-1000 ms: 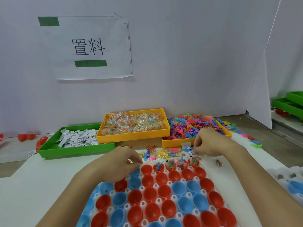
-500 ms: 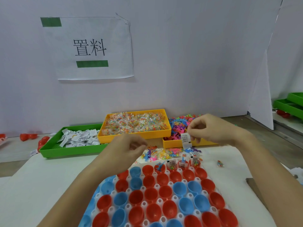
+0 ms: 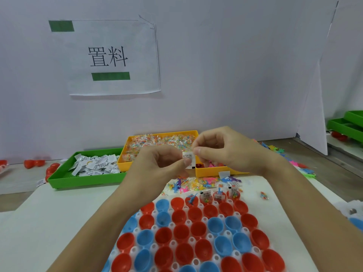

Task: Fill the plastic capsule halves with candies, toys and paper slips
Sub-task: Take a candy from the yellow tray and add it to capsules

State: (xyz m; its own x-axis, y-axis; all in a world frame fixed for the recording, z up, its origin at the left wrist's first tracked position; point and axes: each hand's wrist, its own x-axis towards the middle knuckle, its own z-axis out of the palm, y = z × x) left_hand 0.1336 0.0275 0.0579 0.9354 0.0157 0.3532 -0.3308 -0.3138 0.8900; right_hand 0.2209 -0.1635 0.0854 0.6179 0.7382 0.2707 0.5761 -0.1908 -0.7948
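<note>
A white holder [image 3: 211,235] in front of me carries several red and blue capsule halves [image 3: 180,233], open side up. A few halves in its far row hold candies, toys and slips [image 3: 220,195]. Above the holder both hands meet on one small white paper slip [image 3: 188,159]. My left hand [image 3: 157,166] pinches its lower part with thumb and fingers. My right hand [image 3: 225,149] pinches its upper right edge. Loose toys and candy packets [image 3: 198,183] lie just beyond the holder.
A green tray of paper slips [image 3: 86,173] sits at the left. A yellow tray of candy packets [image 3: 157,143] is behind my hands, and a yellow tray of toys [image 3: 212,170] beside it. Spare red halves [image 3: 32,163] lie far left. Green trays [image 3: 345,124] stand far right.
Both hands rose from the holder's far row. My right hand lifted a paper slip and brought it leftward; my left hand came up and took hold of it too.
</note>
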